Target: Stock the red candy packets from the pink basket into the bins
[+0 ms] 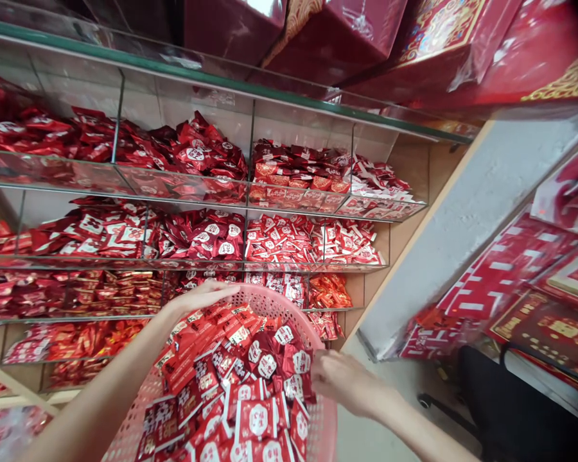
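A pink perforated plastic basket (pixel 328 423), heaped with small red packets (pixel 257 418), fills the lower middle of the view. Some packets are dark red with white round labels; a stack of flat orange-red ones lies at the far left of the heap. My left hand (pixel 205 295) lies along the basket's far left rim, fingers stretched out and pointing right; its thumb is hidden. At the right rim my right hand (pixel 341 380) is closed, its curled fingers over the edge beside the packets. Slight blur covers its fingertips.
Tiered shelves with glass dividers hold many red packets (pixel 197 151) ahead. Large dark red boxes (pixel 337 38) stand on the glass shelf (pixel 187 67) above. Right are a white wall (pixel 462 218), red printed goods (pixel 491 269) and a black chair (pixel 501 398).
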The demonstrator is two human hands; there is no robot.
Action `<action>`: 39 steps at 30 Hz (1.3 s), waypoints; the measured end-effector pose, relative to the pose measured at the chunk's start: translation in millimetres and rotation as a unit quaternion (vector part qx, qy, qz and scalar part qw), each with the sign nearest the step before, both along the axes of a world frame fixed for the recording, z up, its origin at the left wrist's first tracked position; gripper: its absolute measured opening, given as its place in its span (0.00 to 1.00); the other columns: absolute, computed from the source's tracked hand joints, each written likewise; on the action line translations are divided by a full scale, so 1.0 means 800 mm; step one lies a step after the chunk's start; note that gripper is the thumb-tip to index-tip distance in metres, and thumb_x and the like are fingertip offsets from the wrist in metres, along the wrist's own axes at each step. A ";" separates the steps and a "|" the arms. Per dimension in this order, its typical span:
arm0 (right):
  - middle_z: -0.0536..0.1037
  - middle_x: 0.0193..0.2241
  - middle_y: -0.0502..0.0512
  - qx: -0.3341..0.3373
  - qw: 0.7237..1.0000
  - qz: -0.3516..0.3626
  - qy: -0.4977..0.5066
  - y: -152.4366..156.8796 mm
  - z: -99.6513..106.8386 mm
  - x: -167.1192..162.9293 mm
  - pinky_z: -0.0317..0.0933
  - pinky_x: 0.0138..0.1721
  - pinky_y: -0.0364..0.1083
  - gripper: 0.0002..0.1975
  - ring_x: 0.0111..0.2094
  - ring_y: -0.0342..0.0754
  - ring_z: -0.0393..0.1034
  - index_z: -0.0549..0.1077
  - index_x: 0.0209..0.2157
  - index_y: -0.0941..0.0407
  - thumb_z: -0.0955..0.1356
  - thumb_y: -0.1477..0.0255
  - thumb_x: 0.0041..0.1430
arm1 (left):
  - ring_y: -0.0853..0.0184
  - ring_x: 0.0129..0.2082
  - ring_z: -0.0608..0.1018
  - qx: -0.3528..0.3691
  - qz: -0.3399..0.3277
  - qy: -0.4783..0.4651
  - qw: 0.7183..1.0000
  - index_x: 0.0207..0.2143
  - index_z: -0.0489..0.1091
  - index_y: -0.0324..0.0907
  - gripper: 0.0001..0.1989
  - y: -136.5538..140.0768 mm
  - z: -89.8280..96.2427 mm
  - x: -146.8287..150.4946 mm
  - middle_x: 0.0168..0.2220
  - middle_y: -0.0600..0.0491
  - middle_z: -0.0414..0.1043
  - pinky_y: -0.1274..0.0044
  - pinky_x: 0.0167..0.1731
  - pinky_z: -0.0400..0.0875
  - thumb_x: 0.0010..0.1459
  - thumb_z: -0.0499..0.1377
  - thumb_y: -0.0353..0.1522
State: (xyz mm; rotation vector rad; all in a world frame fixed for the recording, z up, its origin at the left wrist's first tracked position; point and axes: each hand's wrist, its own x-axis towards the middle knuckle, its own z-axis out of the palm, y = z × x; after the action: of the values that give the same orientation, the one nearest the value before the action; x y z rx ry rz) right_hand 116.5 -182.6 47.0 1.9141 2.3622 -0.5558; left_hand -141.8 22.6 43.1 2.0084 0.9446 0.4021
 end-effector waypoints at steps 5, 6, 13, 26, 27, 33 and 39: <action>0.74 0.30 0.54 0.169 0.983 -0.039 0.054 0.061 0.043 0.025 0.53 0.31 0.41 0.09 0.32 0.45 0.67 0.73 0.27 0.55 0.61 0.73 0.54 | 0.72 0.20 0.61 0.010 0.009 0.028 1.000 0.22 0.63 0.40 0.25 0.007 -0.013 -0.003 0.20 0.58 0.58 0.80 0.21 0.50 0.51 0.48 0.53; 0.74 0.30 0.54 0.205 0.976 -0.048 0.061 0.078 0.050 0.030 0.54 0.33 0.41 0.09 0.33 0.46 0.67 0.73 0.28 0.55 0.61 0.73 0.54 | 0.72 0.19 0.61 0.019 0.012 0.035 0.999 0.22 0.64 0.39 0.26 0.010 -0.016 -0.004 0.19 0.57 0.59 0.80 0.21 0.50 0.51 0.48 0.53; 0.74 0.34 0.55 0.350 0.925 -0.142 0.051 0.191 0.078 0.044 0.55 0.37 0.42 0.08 0.35 0.46 0.67 0.73 0.32 0.56 0.63 0.73 0.54 | 0.72 0.20 0.61 0.051 0.042 0.046 0.997 0.21 0.66 0.39 0.28 0.014 -0.024 -0.012 0.19 0.56 0.61 0.81 0.22 0.50 0.52 0.46 0.54; 0.77 0.34 0.66 0.341 0.877 -0.320 0.113 0.320 0.073 0.041 0.58 0.36 0.45 0.13 0.37 0.53 0.71 0.77 0.31 0.58 0.60 0.73 0.55 | 0.68 0.23 0.65 0.060 0.063 0.052 0.995 0.22 0.70 0.41 0.29 0.029 -0.044 -0.019 0.21 0.55 0.65 0.79 0.25 0.53 0.49 0.47 0.55; 0.77 0.34 0.66 0.338 0.874 -0.327 0.121 0.323 0.072 0.041 0.58 0.36 0.45 0.13 0.37 0.53 0.71 0.77 0.31 0.58 0.61 0.73 0.54 | 0.67 0.23 0.65 0.061 0.065 0.050 0.995 0.22 0.71 0.41 0.29 0.030 -0.045 -0.020 0.21 0.54 0.66 0.79 0.25 0.53 0.48 0.47 0.56; 0.77 0.33 0.66 0.336 0.859 -0.338 0.186 0.336 0.065 0.039 0.59 0.34 0.45 0.11 0.36 0.53 0.71 0.76 0.31 0.60 0.63 0.71 0.51 | 0.66 0.25 0.68 0.076 0.064 0.053 0.994 0.22 0.71 0.41 0.28 0.029 -0.042 -0.022 0.24 0.54 0.68 0.79 0.28 0.54 0.51 0.46 0.55; 0.77 0.31 0.58 0.357 0.845 -0.288 0.274 0.326 0.058 0.032 0.59 0.35 0.43 0.09 0.35 0.49 0.70 0.74 0.28 0.58 0.64 0.70 0.50 | 0.68 0.25 0.68 0.072 0.066 0.059 0.993 0.22 0.71 0.40 0.29 0.028 -0.038 -0.021 0.24 0.55 0.69 0.79 0.28 0.55 0.51 0.46 0.55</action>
State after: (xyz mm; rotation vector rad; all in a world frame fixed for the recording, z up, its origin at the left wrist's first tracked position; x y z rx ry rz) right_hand 142.2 78.0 93.3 3.2472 2.4867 -0.2604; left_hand -158.5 44.8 12.8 2.1254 1.1550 0.4367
